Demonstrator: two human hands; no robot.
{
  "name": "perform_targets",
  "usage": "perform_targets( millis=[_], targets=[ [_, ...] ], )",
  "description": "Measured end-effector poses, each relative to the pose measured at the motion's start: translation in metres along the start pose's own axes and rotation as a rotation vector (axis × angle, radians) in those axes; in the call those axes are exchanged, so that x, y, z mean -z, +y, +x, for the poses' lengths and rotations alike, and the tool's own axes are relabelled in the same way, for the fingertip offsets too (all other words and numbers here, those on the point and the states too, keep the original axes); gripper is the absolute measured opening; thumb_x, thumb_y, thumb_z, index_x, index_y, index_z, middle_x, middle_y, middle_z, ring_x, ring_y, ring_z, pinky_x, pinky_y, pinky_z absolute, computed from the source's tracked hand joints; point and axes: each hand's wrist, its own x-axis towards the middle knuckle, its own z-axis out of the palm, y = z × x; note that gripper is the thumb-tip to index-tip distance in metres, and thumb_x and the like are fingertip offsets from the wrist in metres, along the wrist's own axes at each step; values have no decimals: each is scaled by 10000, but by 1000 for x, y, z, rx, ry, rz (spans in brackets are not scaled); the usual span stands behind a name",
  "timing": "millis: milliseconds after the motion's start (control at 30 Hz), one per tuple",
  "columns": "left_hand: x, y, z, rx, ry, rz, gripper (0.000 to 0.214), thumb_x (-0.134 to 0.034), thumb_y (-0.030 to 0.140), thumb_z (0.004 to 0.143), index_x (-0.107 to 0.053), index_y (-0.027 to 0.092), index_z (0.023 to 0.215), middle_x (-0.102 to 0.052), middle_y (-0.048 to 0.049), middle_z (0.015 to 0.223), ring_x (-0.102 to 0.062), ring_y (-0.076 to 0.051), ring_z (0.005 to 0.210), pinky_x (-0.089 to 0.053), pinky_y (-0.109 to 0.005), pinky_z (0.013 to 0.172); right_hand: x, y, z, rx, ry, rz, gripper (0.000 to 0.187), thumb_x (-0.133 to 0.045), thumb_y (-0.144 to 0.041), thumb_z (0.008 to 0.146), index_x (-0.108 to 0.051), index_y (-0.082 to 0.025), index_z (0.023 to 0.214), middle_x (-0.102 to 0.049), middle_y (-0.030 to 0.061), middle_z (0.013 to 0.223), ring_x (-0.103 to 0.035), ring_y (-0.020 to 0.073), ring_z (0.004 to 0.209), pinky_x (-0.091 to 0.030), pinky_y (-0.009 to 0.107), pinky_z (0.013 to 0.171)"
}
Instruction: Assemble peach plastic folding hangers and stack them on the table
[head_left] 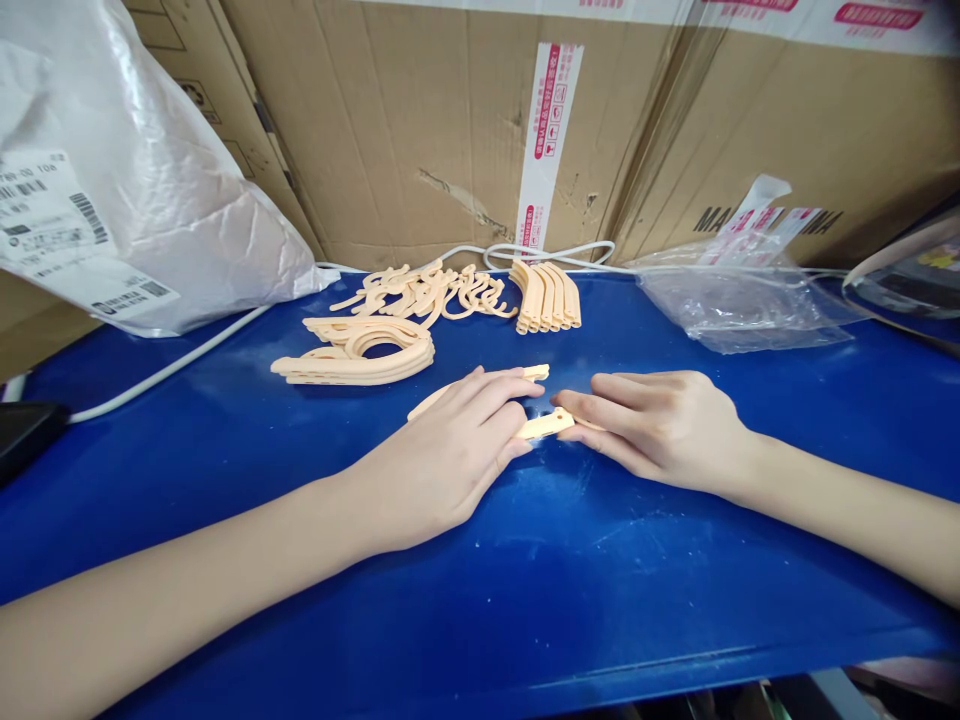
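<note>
My left hand is closed, thumb and fingers gripping a cream plastic hanger piece whose holed end sticks out to the right. Another cream hanger arm shows beyond the left fingers, mostly covered by that hand. With fingers pinched together, my right hand meets the holed end; a thin cream part shows between its fingertips, mostly hidden. Farther back lie a stack of folded hangers, a heap of cream hooks and a row of curved hanger arms.
The blue tabletop runs to a front edge. Cardboard boxes stand along the back, with a white cable before them. A silvery package leans at left; a clear plastic bag lies back right. A dark object sits at far left.
</note>
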Motion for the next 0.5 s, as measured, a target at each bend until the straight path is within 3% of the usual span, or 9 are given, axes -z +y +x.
perform_targets(
  millis=[500],
  targets=[
    [2, 1, -1, 8, -46, 1, 252, -322, 201, 1011, -561, 123, 1017, -523, -151, 1347, -372, -263, 1374, -291, -564, 1147, -4, 6, -2, -122, -83, 459, 332, -504, -374, 964, -692, -159, 1132, -563, -3, 687, -522, 92, 552, -352, 233, 522]
  ],
)
